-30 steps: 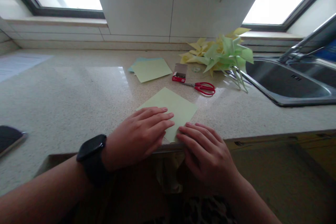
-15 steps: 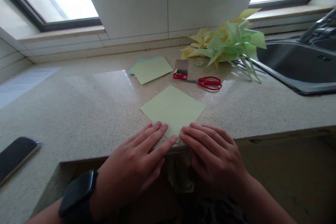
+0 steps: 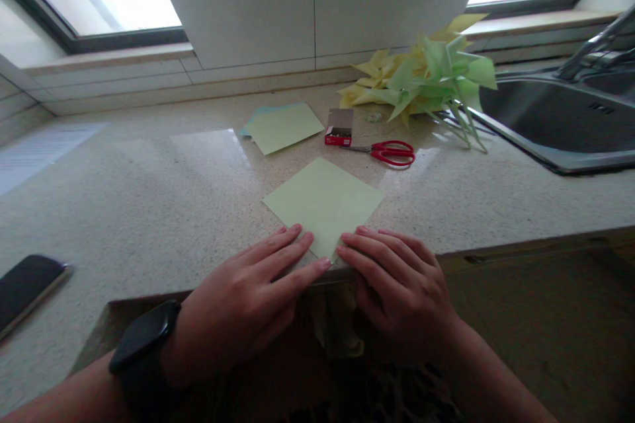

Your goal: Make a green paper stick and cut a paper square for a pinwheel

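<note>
A pale yellow-green square sheet of paper (image 3: 323,201) lies flat on the counter, turned like a diamond, with one corner at the counter's front edge. My left hand (image 3: 262,284) rests along its lower left side, fingers stretched out, index fingertip at the near corner. A black watch is on that wrist. On the lower right side, the fingertips of my right hand (image 3: 401,274) touch the paper, fingers extended and its thumb below the counter edge. Neither hand grips anything.
Behind the sheet lie more paper sheets (image 3: 285,130), a small red box (image 3: 338,127) and red-handled scissors (image 3: 394,153). Paper pinwheels (image 3: 431,76) lie near the sink (image 3: 536,120). A phone (image 3: 30,291) and a printed sheet (image 3: 44,149) are at the left.
The view has shifted slightly, so everything appears a little further left and up. My hands and the paper keep nearly the same places relative to each other.
</note>
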